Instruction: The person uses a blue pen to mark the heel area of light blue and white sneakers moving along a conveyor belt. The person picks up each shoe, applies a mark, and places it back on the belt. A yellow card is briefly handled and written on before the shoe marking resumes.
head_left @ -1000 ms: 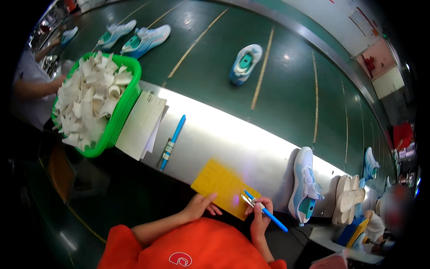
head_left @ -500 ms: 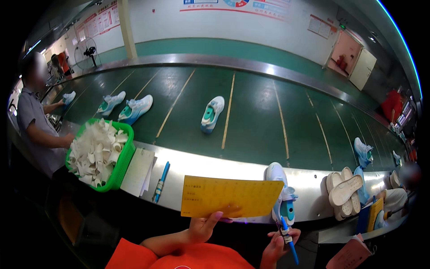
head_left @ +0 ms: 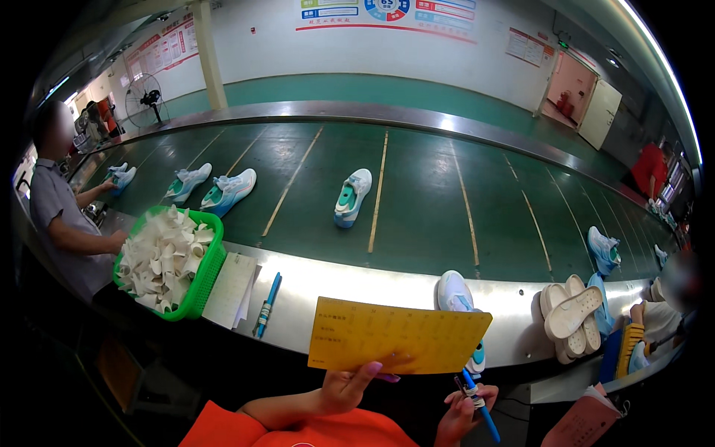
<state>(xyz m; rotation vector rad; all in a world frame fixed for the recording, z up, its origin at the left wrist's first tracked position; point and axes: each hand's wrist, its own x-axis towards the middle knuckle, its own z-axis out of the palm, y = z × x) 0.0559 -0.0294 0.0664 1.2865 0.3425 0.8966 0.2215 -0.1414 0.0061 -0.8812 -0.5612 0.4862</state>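
The left hand (head_left: 346, 387) grasps the yellow card (head_left: 398, 337) at its lower edge, with the thumb in front and the fingers behind, and holds it up almost flat to the camera, above the near edge of the metal desk (head_left: 372, 294). The right hand (head_left: 463, 408) is closed around a blue pen (head_left: 477, 402), which points down and to the right; this hand is just under the right corner of the card and does not touch it. Behind the card's right end a white and teal shoe (head_left: 454, 294) lies on the desk, and its lower part is hidden by the card. To the left on the same desk there is another blue pen (head_left: 267, 304), then a white sheet of paper (head_left: 231, 289), and then a green basket (head_left: 199, 279) full of white cut pieces. To the right, a few white insoles (head_left: 570, 313) are stacked on the desk's edge. Behind the desk runs a wide dark green conveyor belt (head_left: 417, 201) with yellow lines. One white and teal sneaker (head_left: 351, 197) stands near its middle, a pair of the same sneakers (head_left: 212, 188) is farther to the left, and one more shoe (head_left: 602, 249) is at the right side. At the far left another person (head_left: 63, 223) in a grey shirt stands beside the basket.
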